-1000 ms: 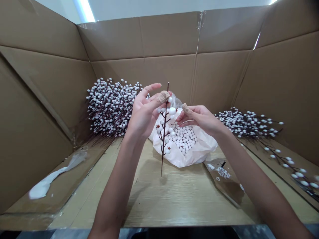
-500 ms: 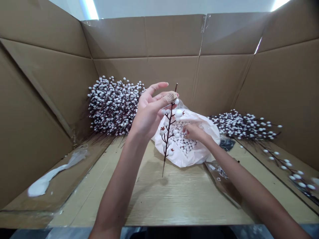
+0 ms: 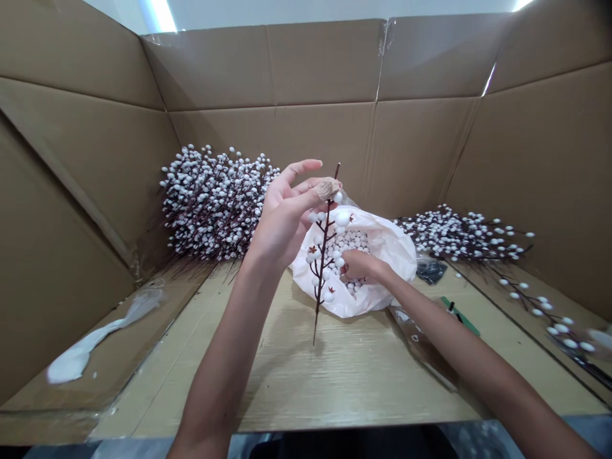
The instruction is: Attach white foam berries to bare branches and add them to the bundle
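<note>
We see the left hand [image 3: 289, 213] raised, thumb and fingers pinching the upper end of a thin brown, white-berried branch [image 3: 322, 256], nearly upright before a white bag [image 3: 400, 250], where the right hand [image 3: 361, 264] reaches in, fingers too hidden to tell.

Left hand [image 3: 282, 217] up, thumb [image 3: 306, 198] pinched against fingers [image 3: 295, 171], topmost one extended. Right hand [image 3: 360, 264] lower, off to their right, fingertips hidden, forearm [image 3: 444, 328] angled in.
</note>
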Available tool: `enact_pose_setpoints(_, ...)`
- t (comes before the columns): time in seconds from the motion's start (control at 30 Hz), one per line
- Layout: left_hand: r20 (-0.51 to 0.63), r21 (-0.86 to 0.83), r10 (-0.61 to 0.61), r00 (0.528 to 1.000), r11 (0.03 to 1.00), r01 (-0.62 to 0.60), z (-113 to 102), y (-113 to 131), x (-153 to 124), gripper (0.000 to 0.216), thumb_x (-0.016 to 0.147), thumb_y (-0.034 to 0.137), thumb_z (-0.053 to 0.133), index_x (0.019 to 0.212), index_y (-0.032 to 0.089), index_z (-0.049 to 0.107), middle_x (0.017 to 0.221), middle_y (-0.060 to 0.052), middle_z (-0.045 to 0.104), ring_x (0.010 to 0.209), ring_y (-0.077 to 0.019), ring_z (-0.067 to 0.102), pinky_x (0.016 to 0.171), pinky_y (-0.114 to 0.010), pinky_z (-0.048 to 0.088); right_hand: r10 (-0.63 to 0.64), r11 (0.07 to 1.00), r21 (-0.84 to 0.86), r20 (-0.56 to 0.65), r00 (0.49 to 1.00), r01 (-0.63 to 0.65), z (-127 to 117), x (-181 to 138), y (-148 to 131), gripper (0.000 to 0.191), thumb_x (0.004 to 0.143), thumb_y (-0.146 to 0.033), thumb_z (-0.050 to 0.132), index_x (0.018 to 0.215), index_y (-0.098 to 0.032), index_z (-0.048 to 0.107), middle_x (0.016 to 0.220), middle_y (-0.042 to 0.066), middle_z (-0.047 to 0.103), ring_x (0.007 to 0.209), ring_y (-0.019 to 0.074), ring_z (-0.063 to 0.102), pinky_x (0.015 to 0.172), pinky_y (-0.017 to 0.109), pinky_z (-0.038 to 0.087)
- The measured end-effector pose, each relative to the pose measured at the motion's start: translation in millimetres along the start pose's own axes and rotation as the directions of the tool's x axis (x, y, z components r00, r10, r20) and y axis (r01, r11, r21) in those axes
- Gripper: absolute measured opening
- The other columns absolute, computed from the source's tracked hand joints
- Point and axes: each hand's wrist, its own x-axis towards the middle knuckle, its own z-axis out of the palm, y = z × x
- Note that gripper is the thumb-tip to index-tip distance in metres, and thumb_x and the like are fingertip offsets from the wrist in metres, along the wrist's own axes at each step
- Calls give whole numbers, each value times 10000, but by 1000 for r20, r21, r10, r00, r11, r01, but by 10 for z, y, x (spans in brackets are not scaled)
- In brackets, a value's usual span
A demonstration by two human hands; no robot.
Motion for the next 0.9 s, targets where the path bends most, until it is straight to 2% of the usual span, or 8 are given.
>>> enact_pose_setpoints(0.17,11,31,5,1000,1000,-5,17,-2,3,342,664,181,702,977,174,565,774,-33,644,759,-171,651,685,-284,518,-28,994,103,-86,996,37,-223,-102,-17,151,589,-147,713,680,-152,593,721,43,641,644,168,585,497,230,374)
enact_pose_setpoints(0.3,13,43,-20,1000,999,20,32,4,-4,351,670,181,682,995,173,549,770,-24,641,743,-155,644,684,-272,512,-92,957,262,-118,989,121,-502,-262,-17,196,656,-175,691,830,-167,601,756,13,660,690,150,621,540,216,443)
enact_pose_setpoints(0.37,11,42,-29,1000,999,28,43,3,-8,345,669,175,674,990,174,546,756,-19,640,716,-148,640,667,-265,509,-180,866,449,-127,975,218,-635,-361,-17,211,690,-231,705,869,-163,616,757,15,668,705,150,638,591,233,487)
enact_pose_setpoints(0.43,15,29,-33,999,999,33,54,-3,-10,339,666,164,672,978,175,541,743,-13,637,688,-141,637,641,-255,504,-262,702,639,-177,949,313,-756,-471,-24,233,711,-291,724,880,-150,647,792,34,676,729,150,643,660,263,520)
enact_pose_setpoints(0.5,26,10,-36,999,999,36,68,-14,-10,337,658,149,674,962,177,531,730,-5,632,676,-138,639,618,-242,497,-284,562,735,-259,923,379,-863,-591,-41,258,749,-342,712,911,-144,679,840,48,677,749,139,637,707,277,531)
enact_pose_setpoints(0.67,46,-29,-26,999,999,27,127,-47,-28,353,638,129,693,915,184,481,698,10,621,720,-163,672,616,-234,504,-230,368,759,-485,844,536,-1052,-873,-138,272,790,-355,698,980,-160,696,897,45,671,738,108,617,695,253,533)
enact_pose_setpoints(0.8,68,-33,-35,997,999,37,186,-64,-60,374,641,127,703,910,191,450,701,12,633,665,-152,668,624,-247,522,-124,255,730,-626,770,634,-1110,-1009,-257,230,737,-350,756,860,-171,679,812,17,646,699,105,613,673,253,540)
enact_pose_setpoints(0.9,80,-40,-41,996,998,44,224,-80,-79,386,651,117,709,920,194,443,706,15,636,626,-132,653,613,-242,525,-79,196,686,-701,709,700,-1117,-1061,-349,210,737,-355,758,807,-184,657,808,18,655,771,137,642,749,298,556)
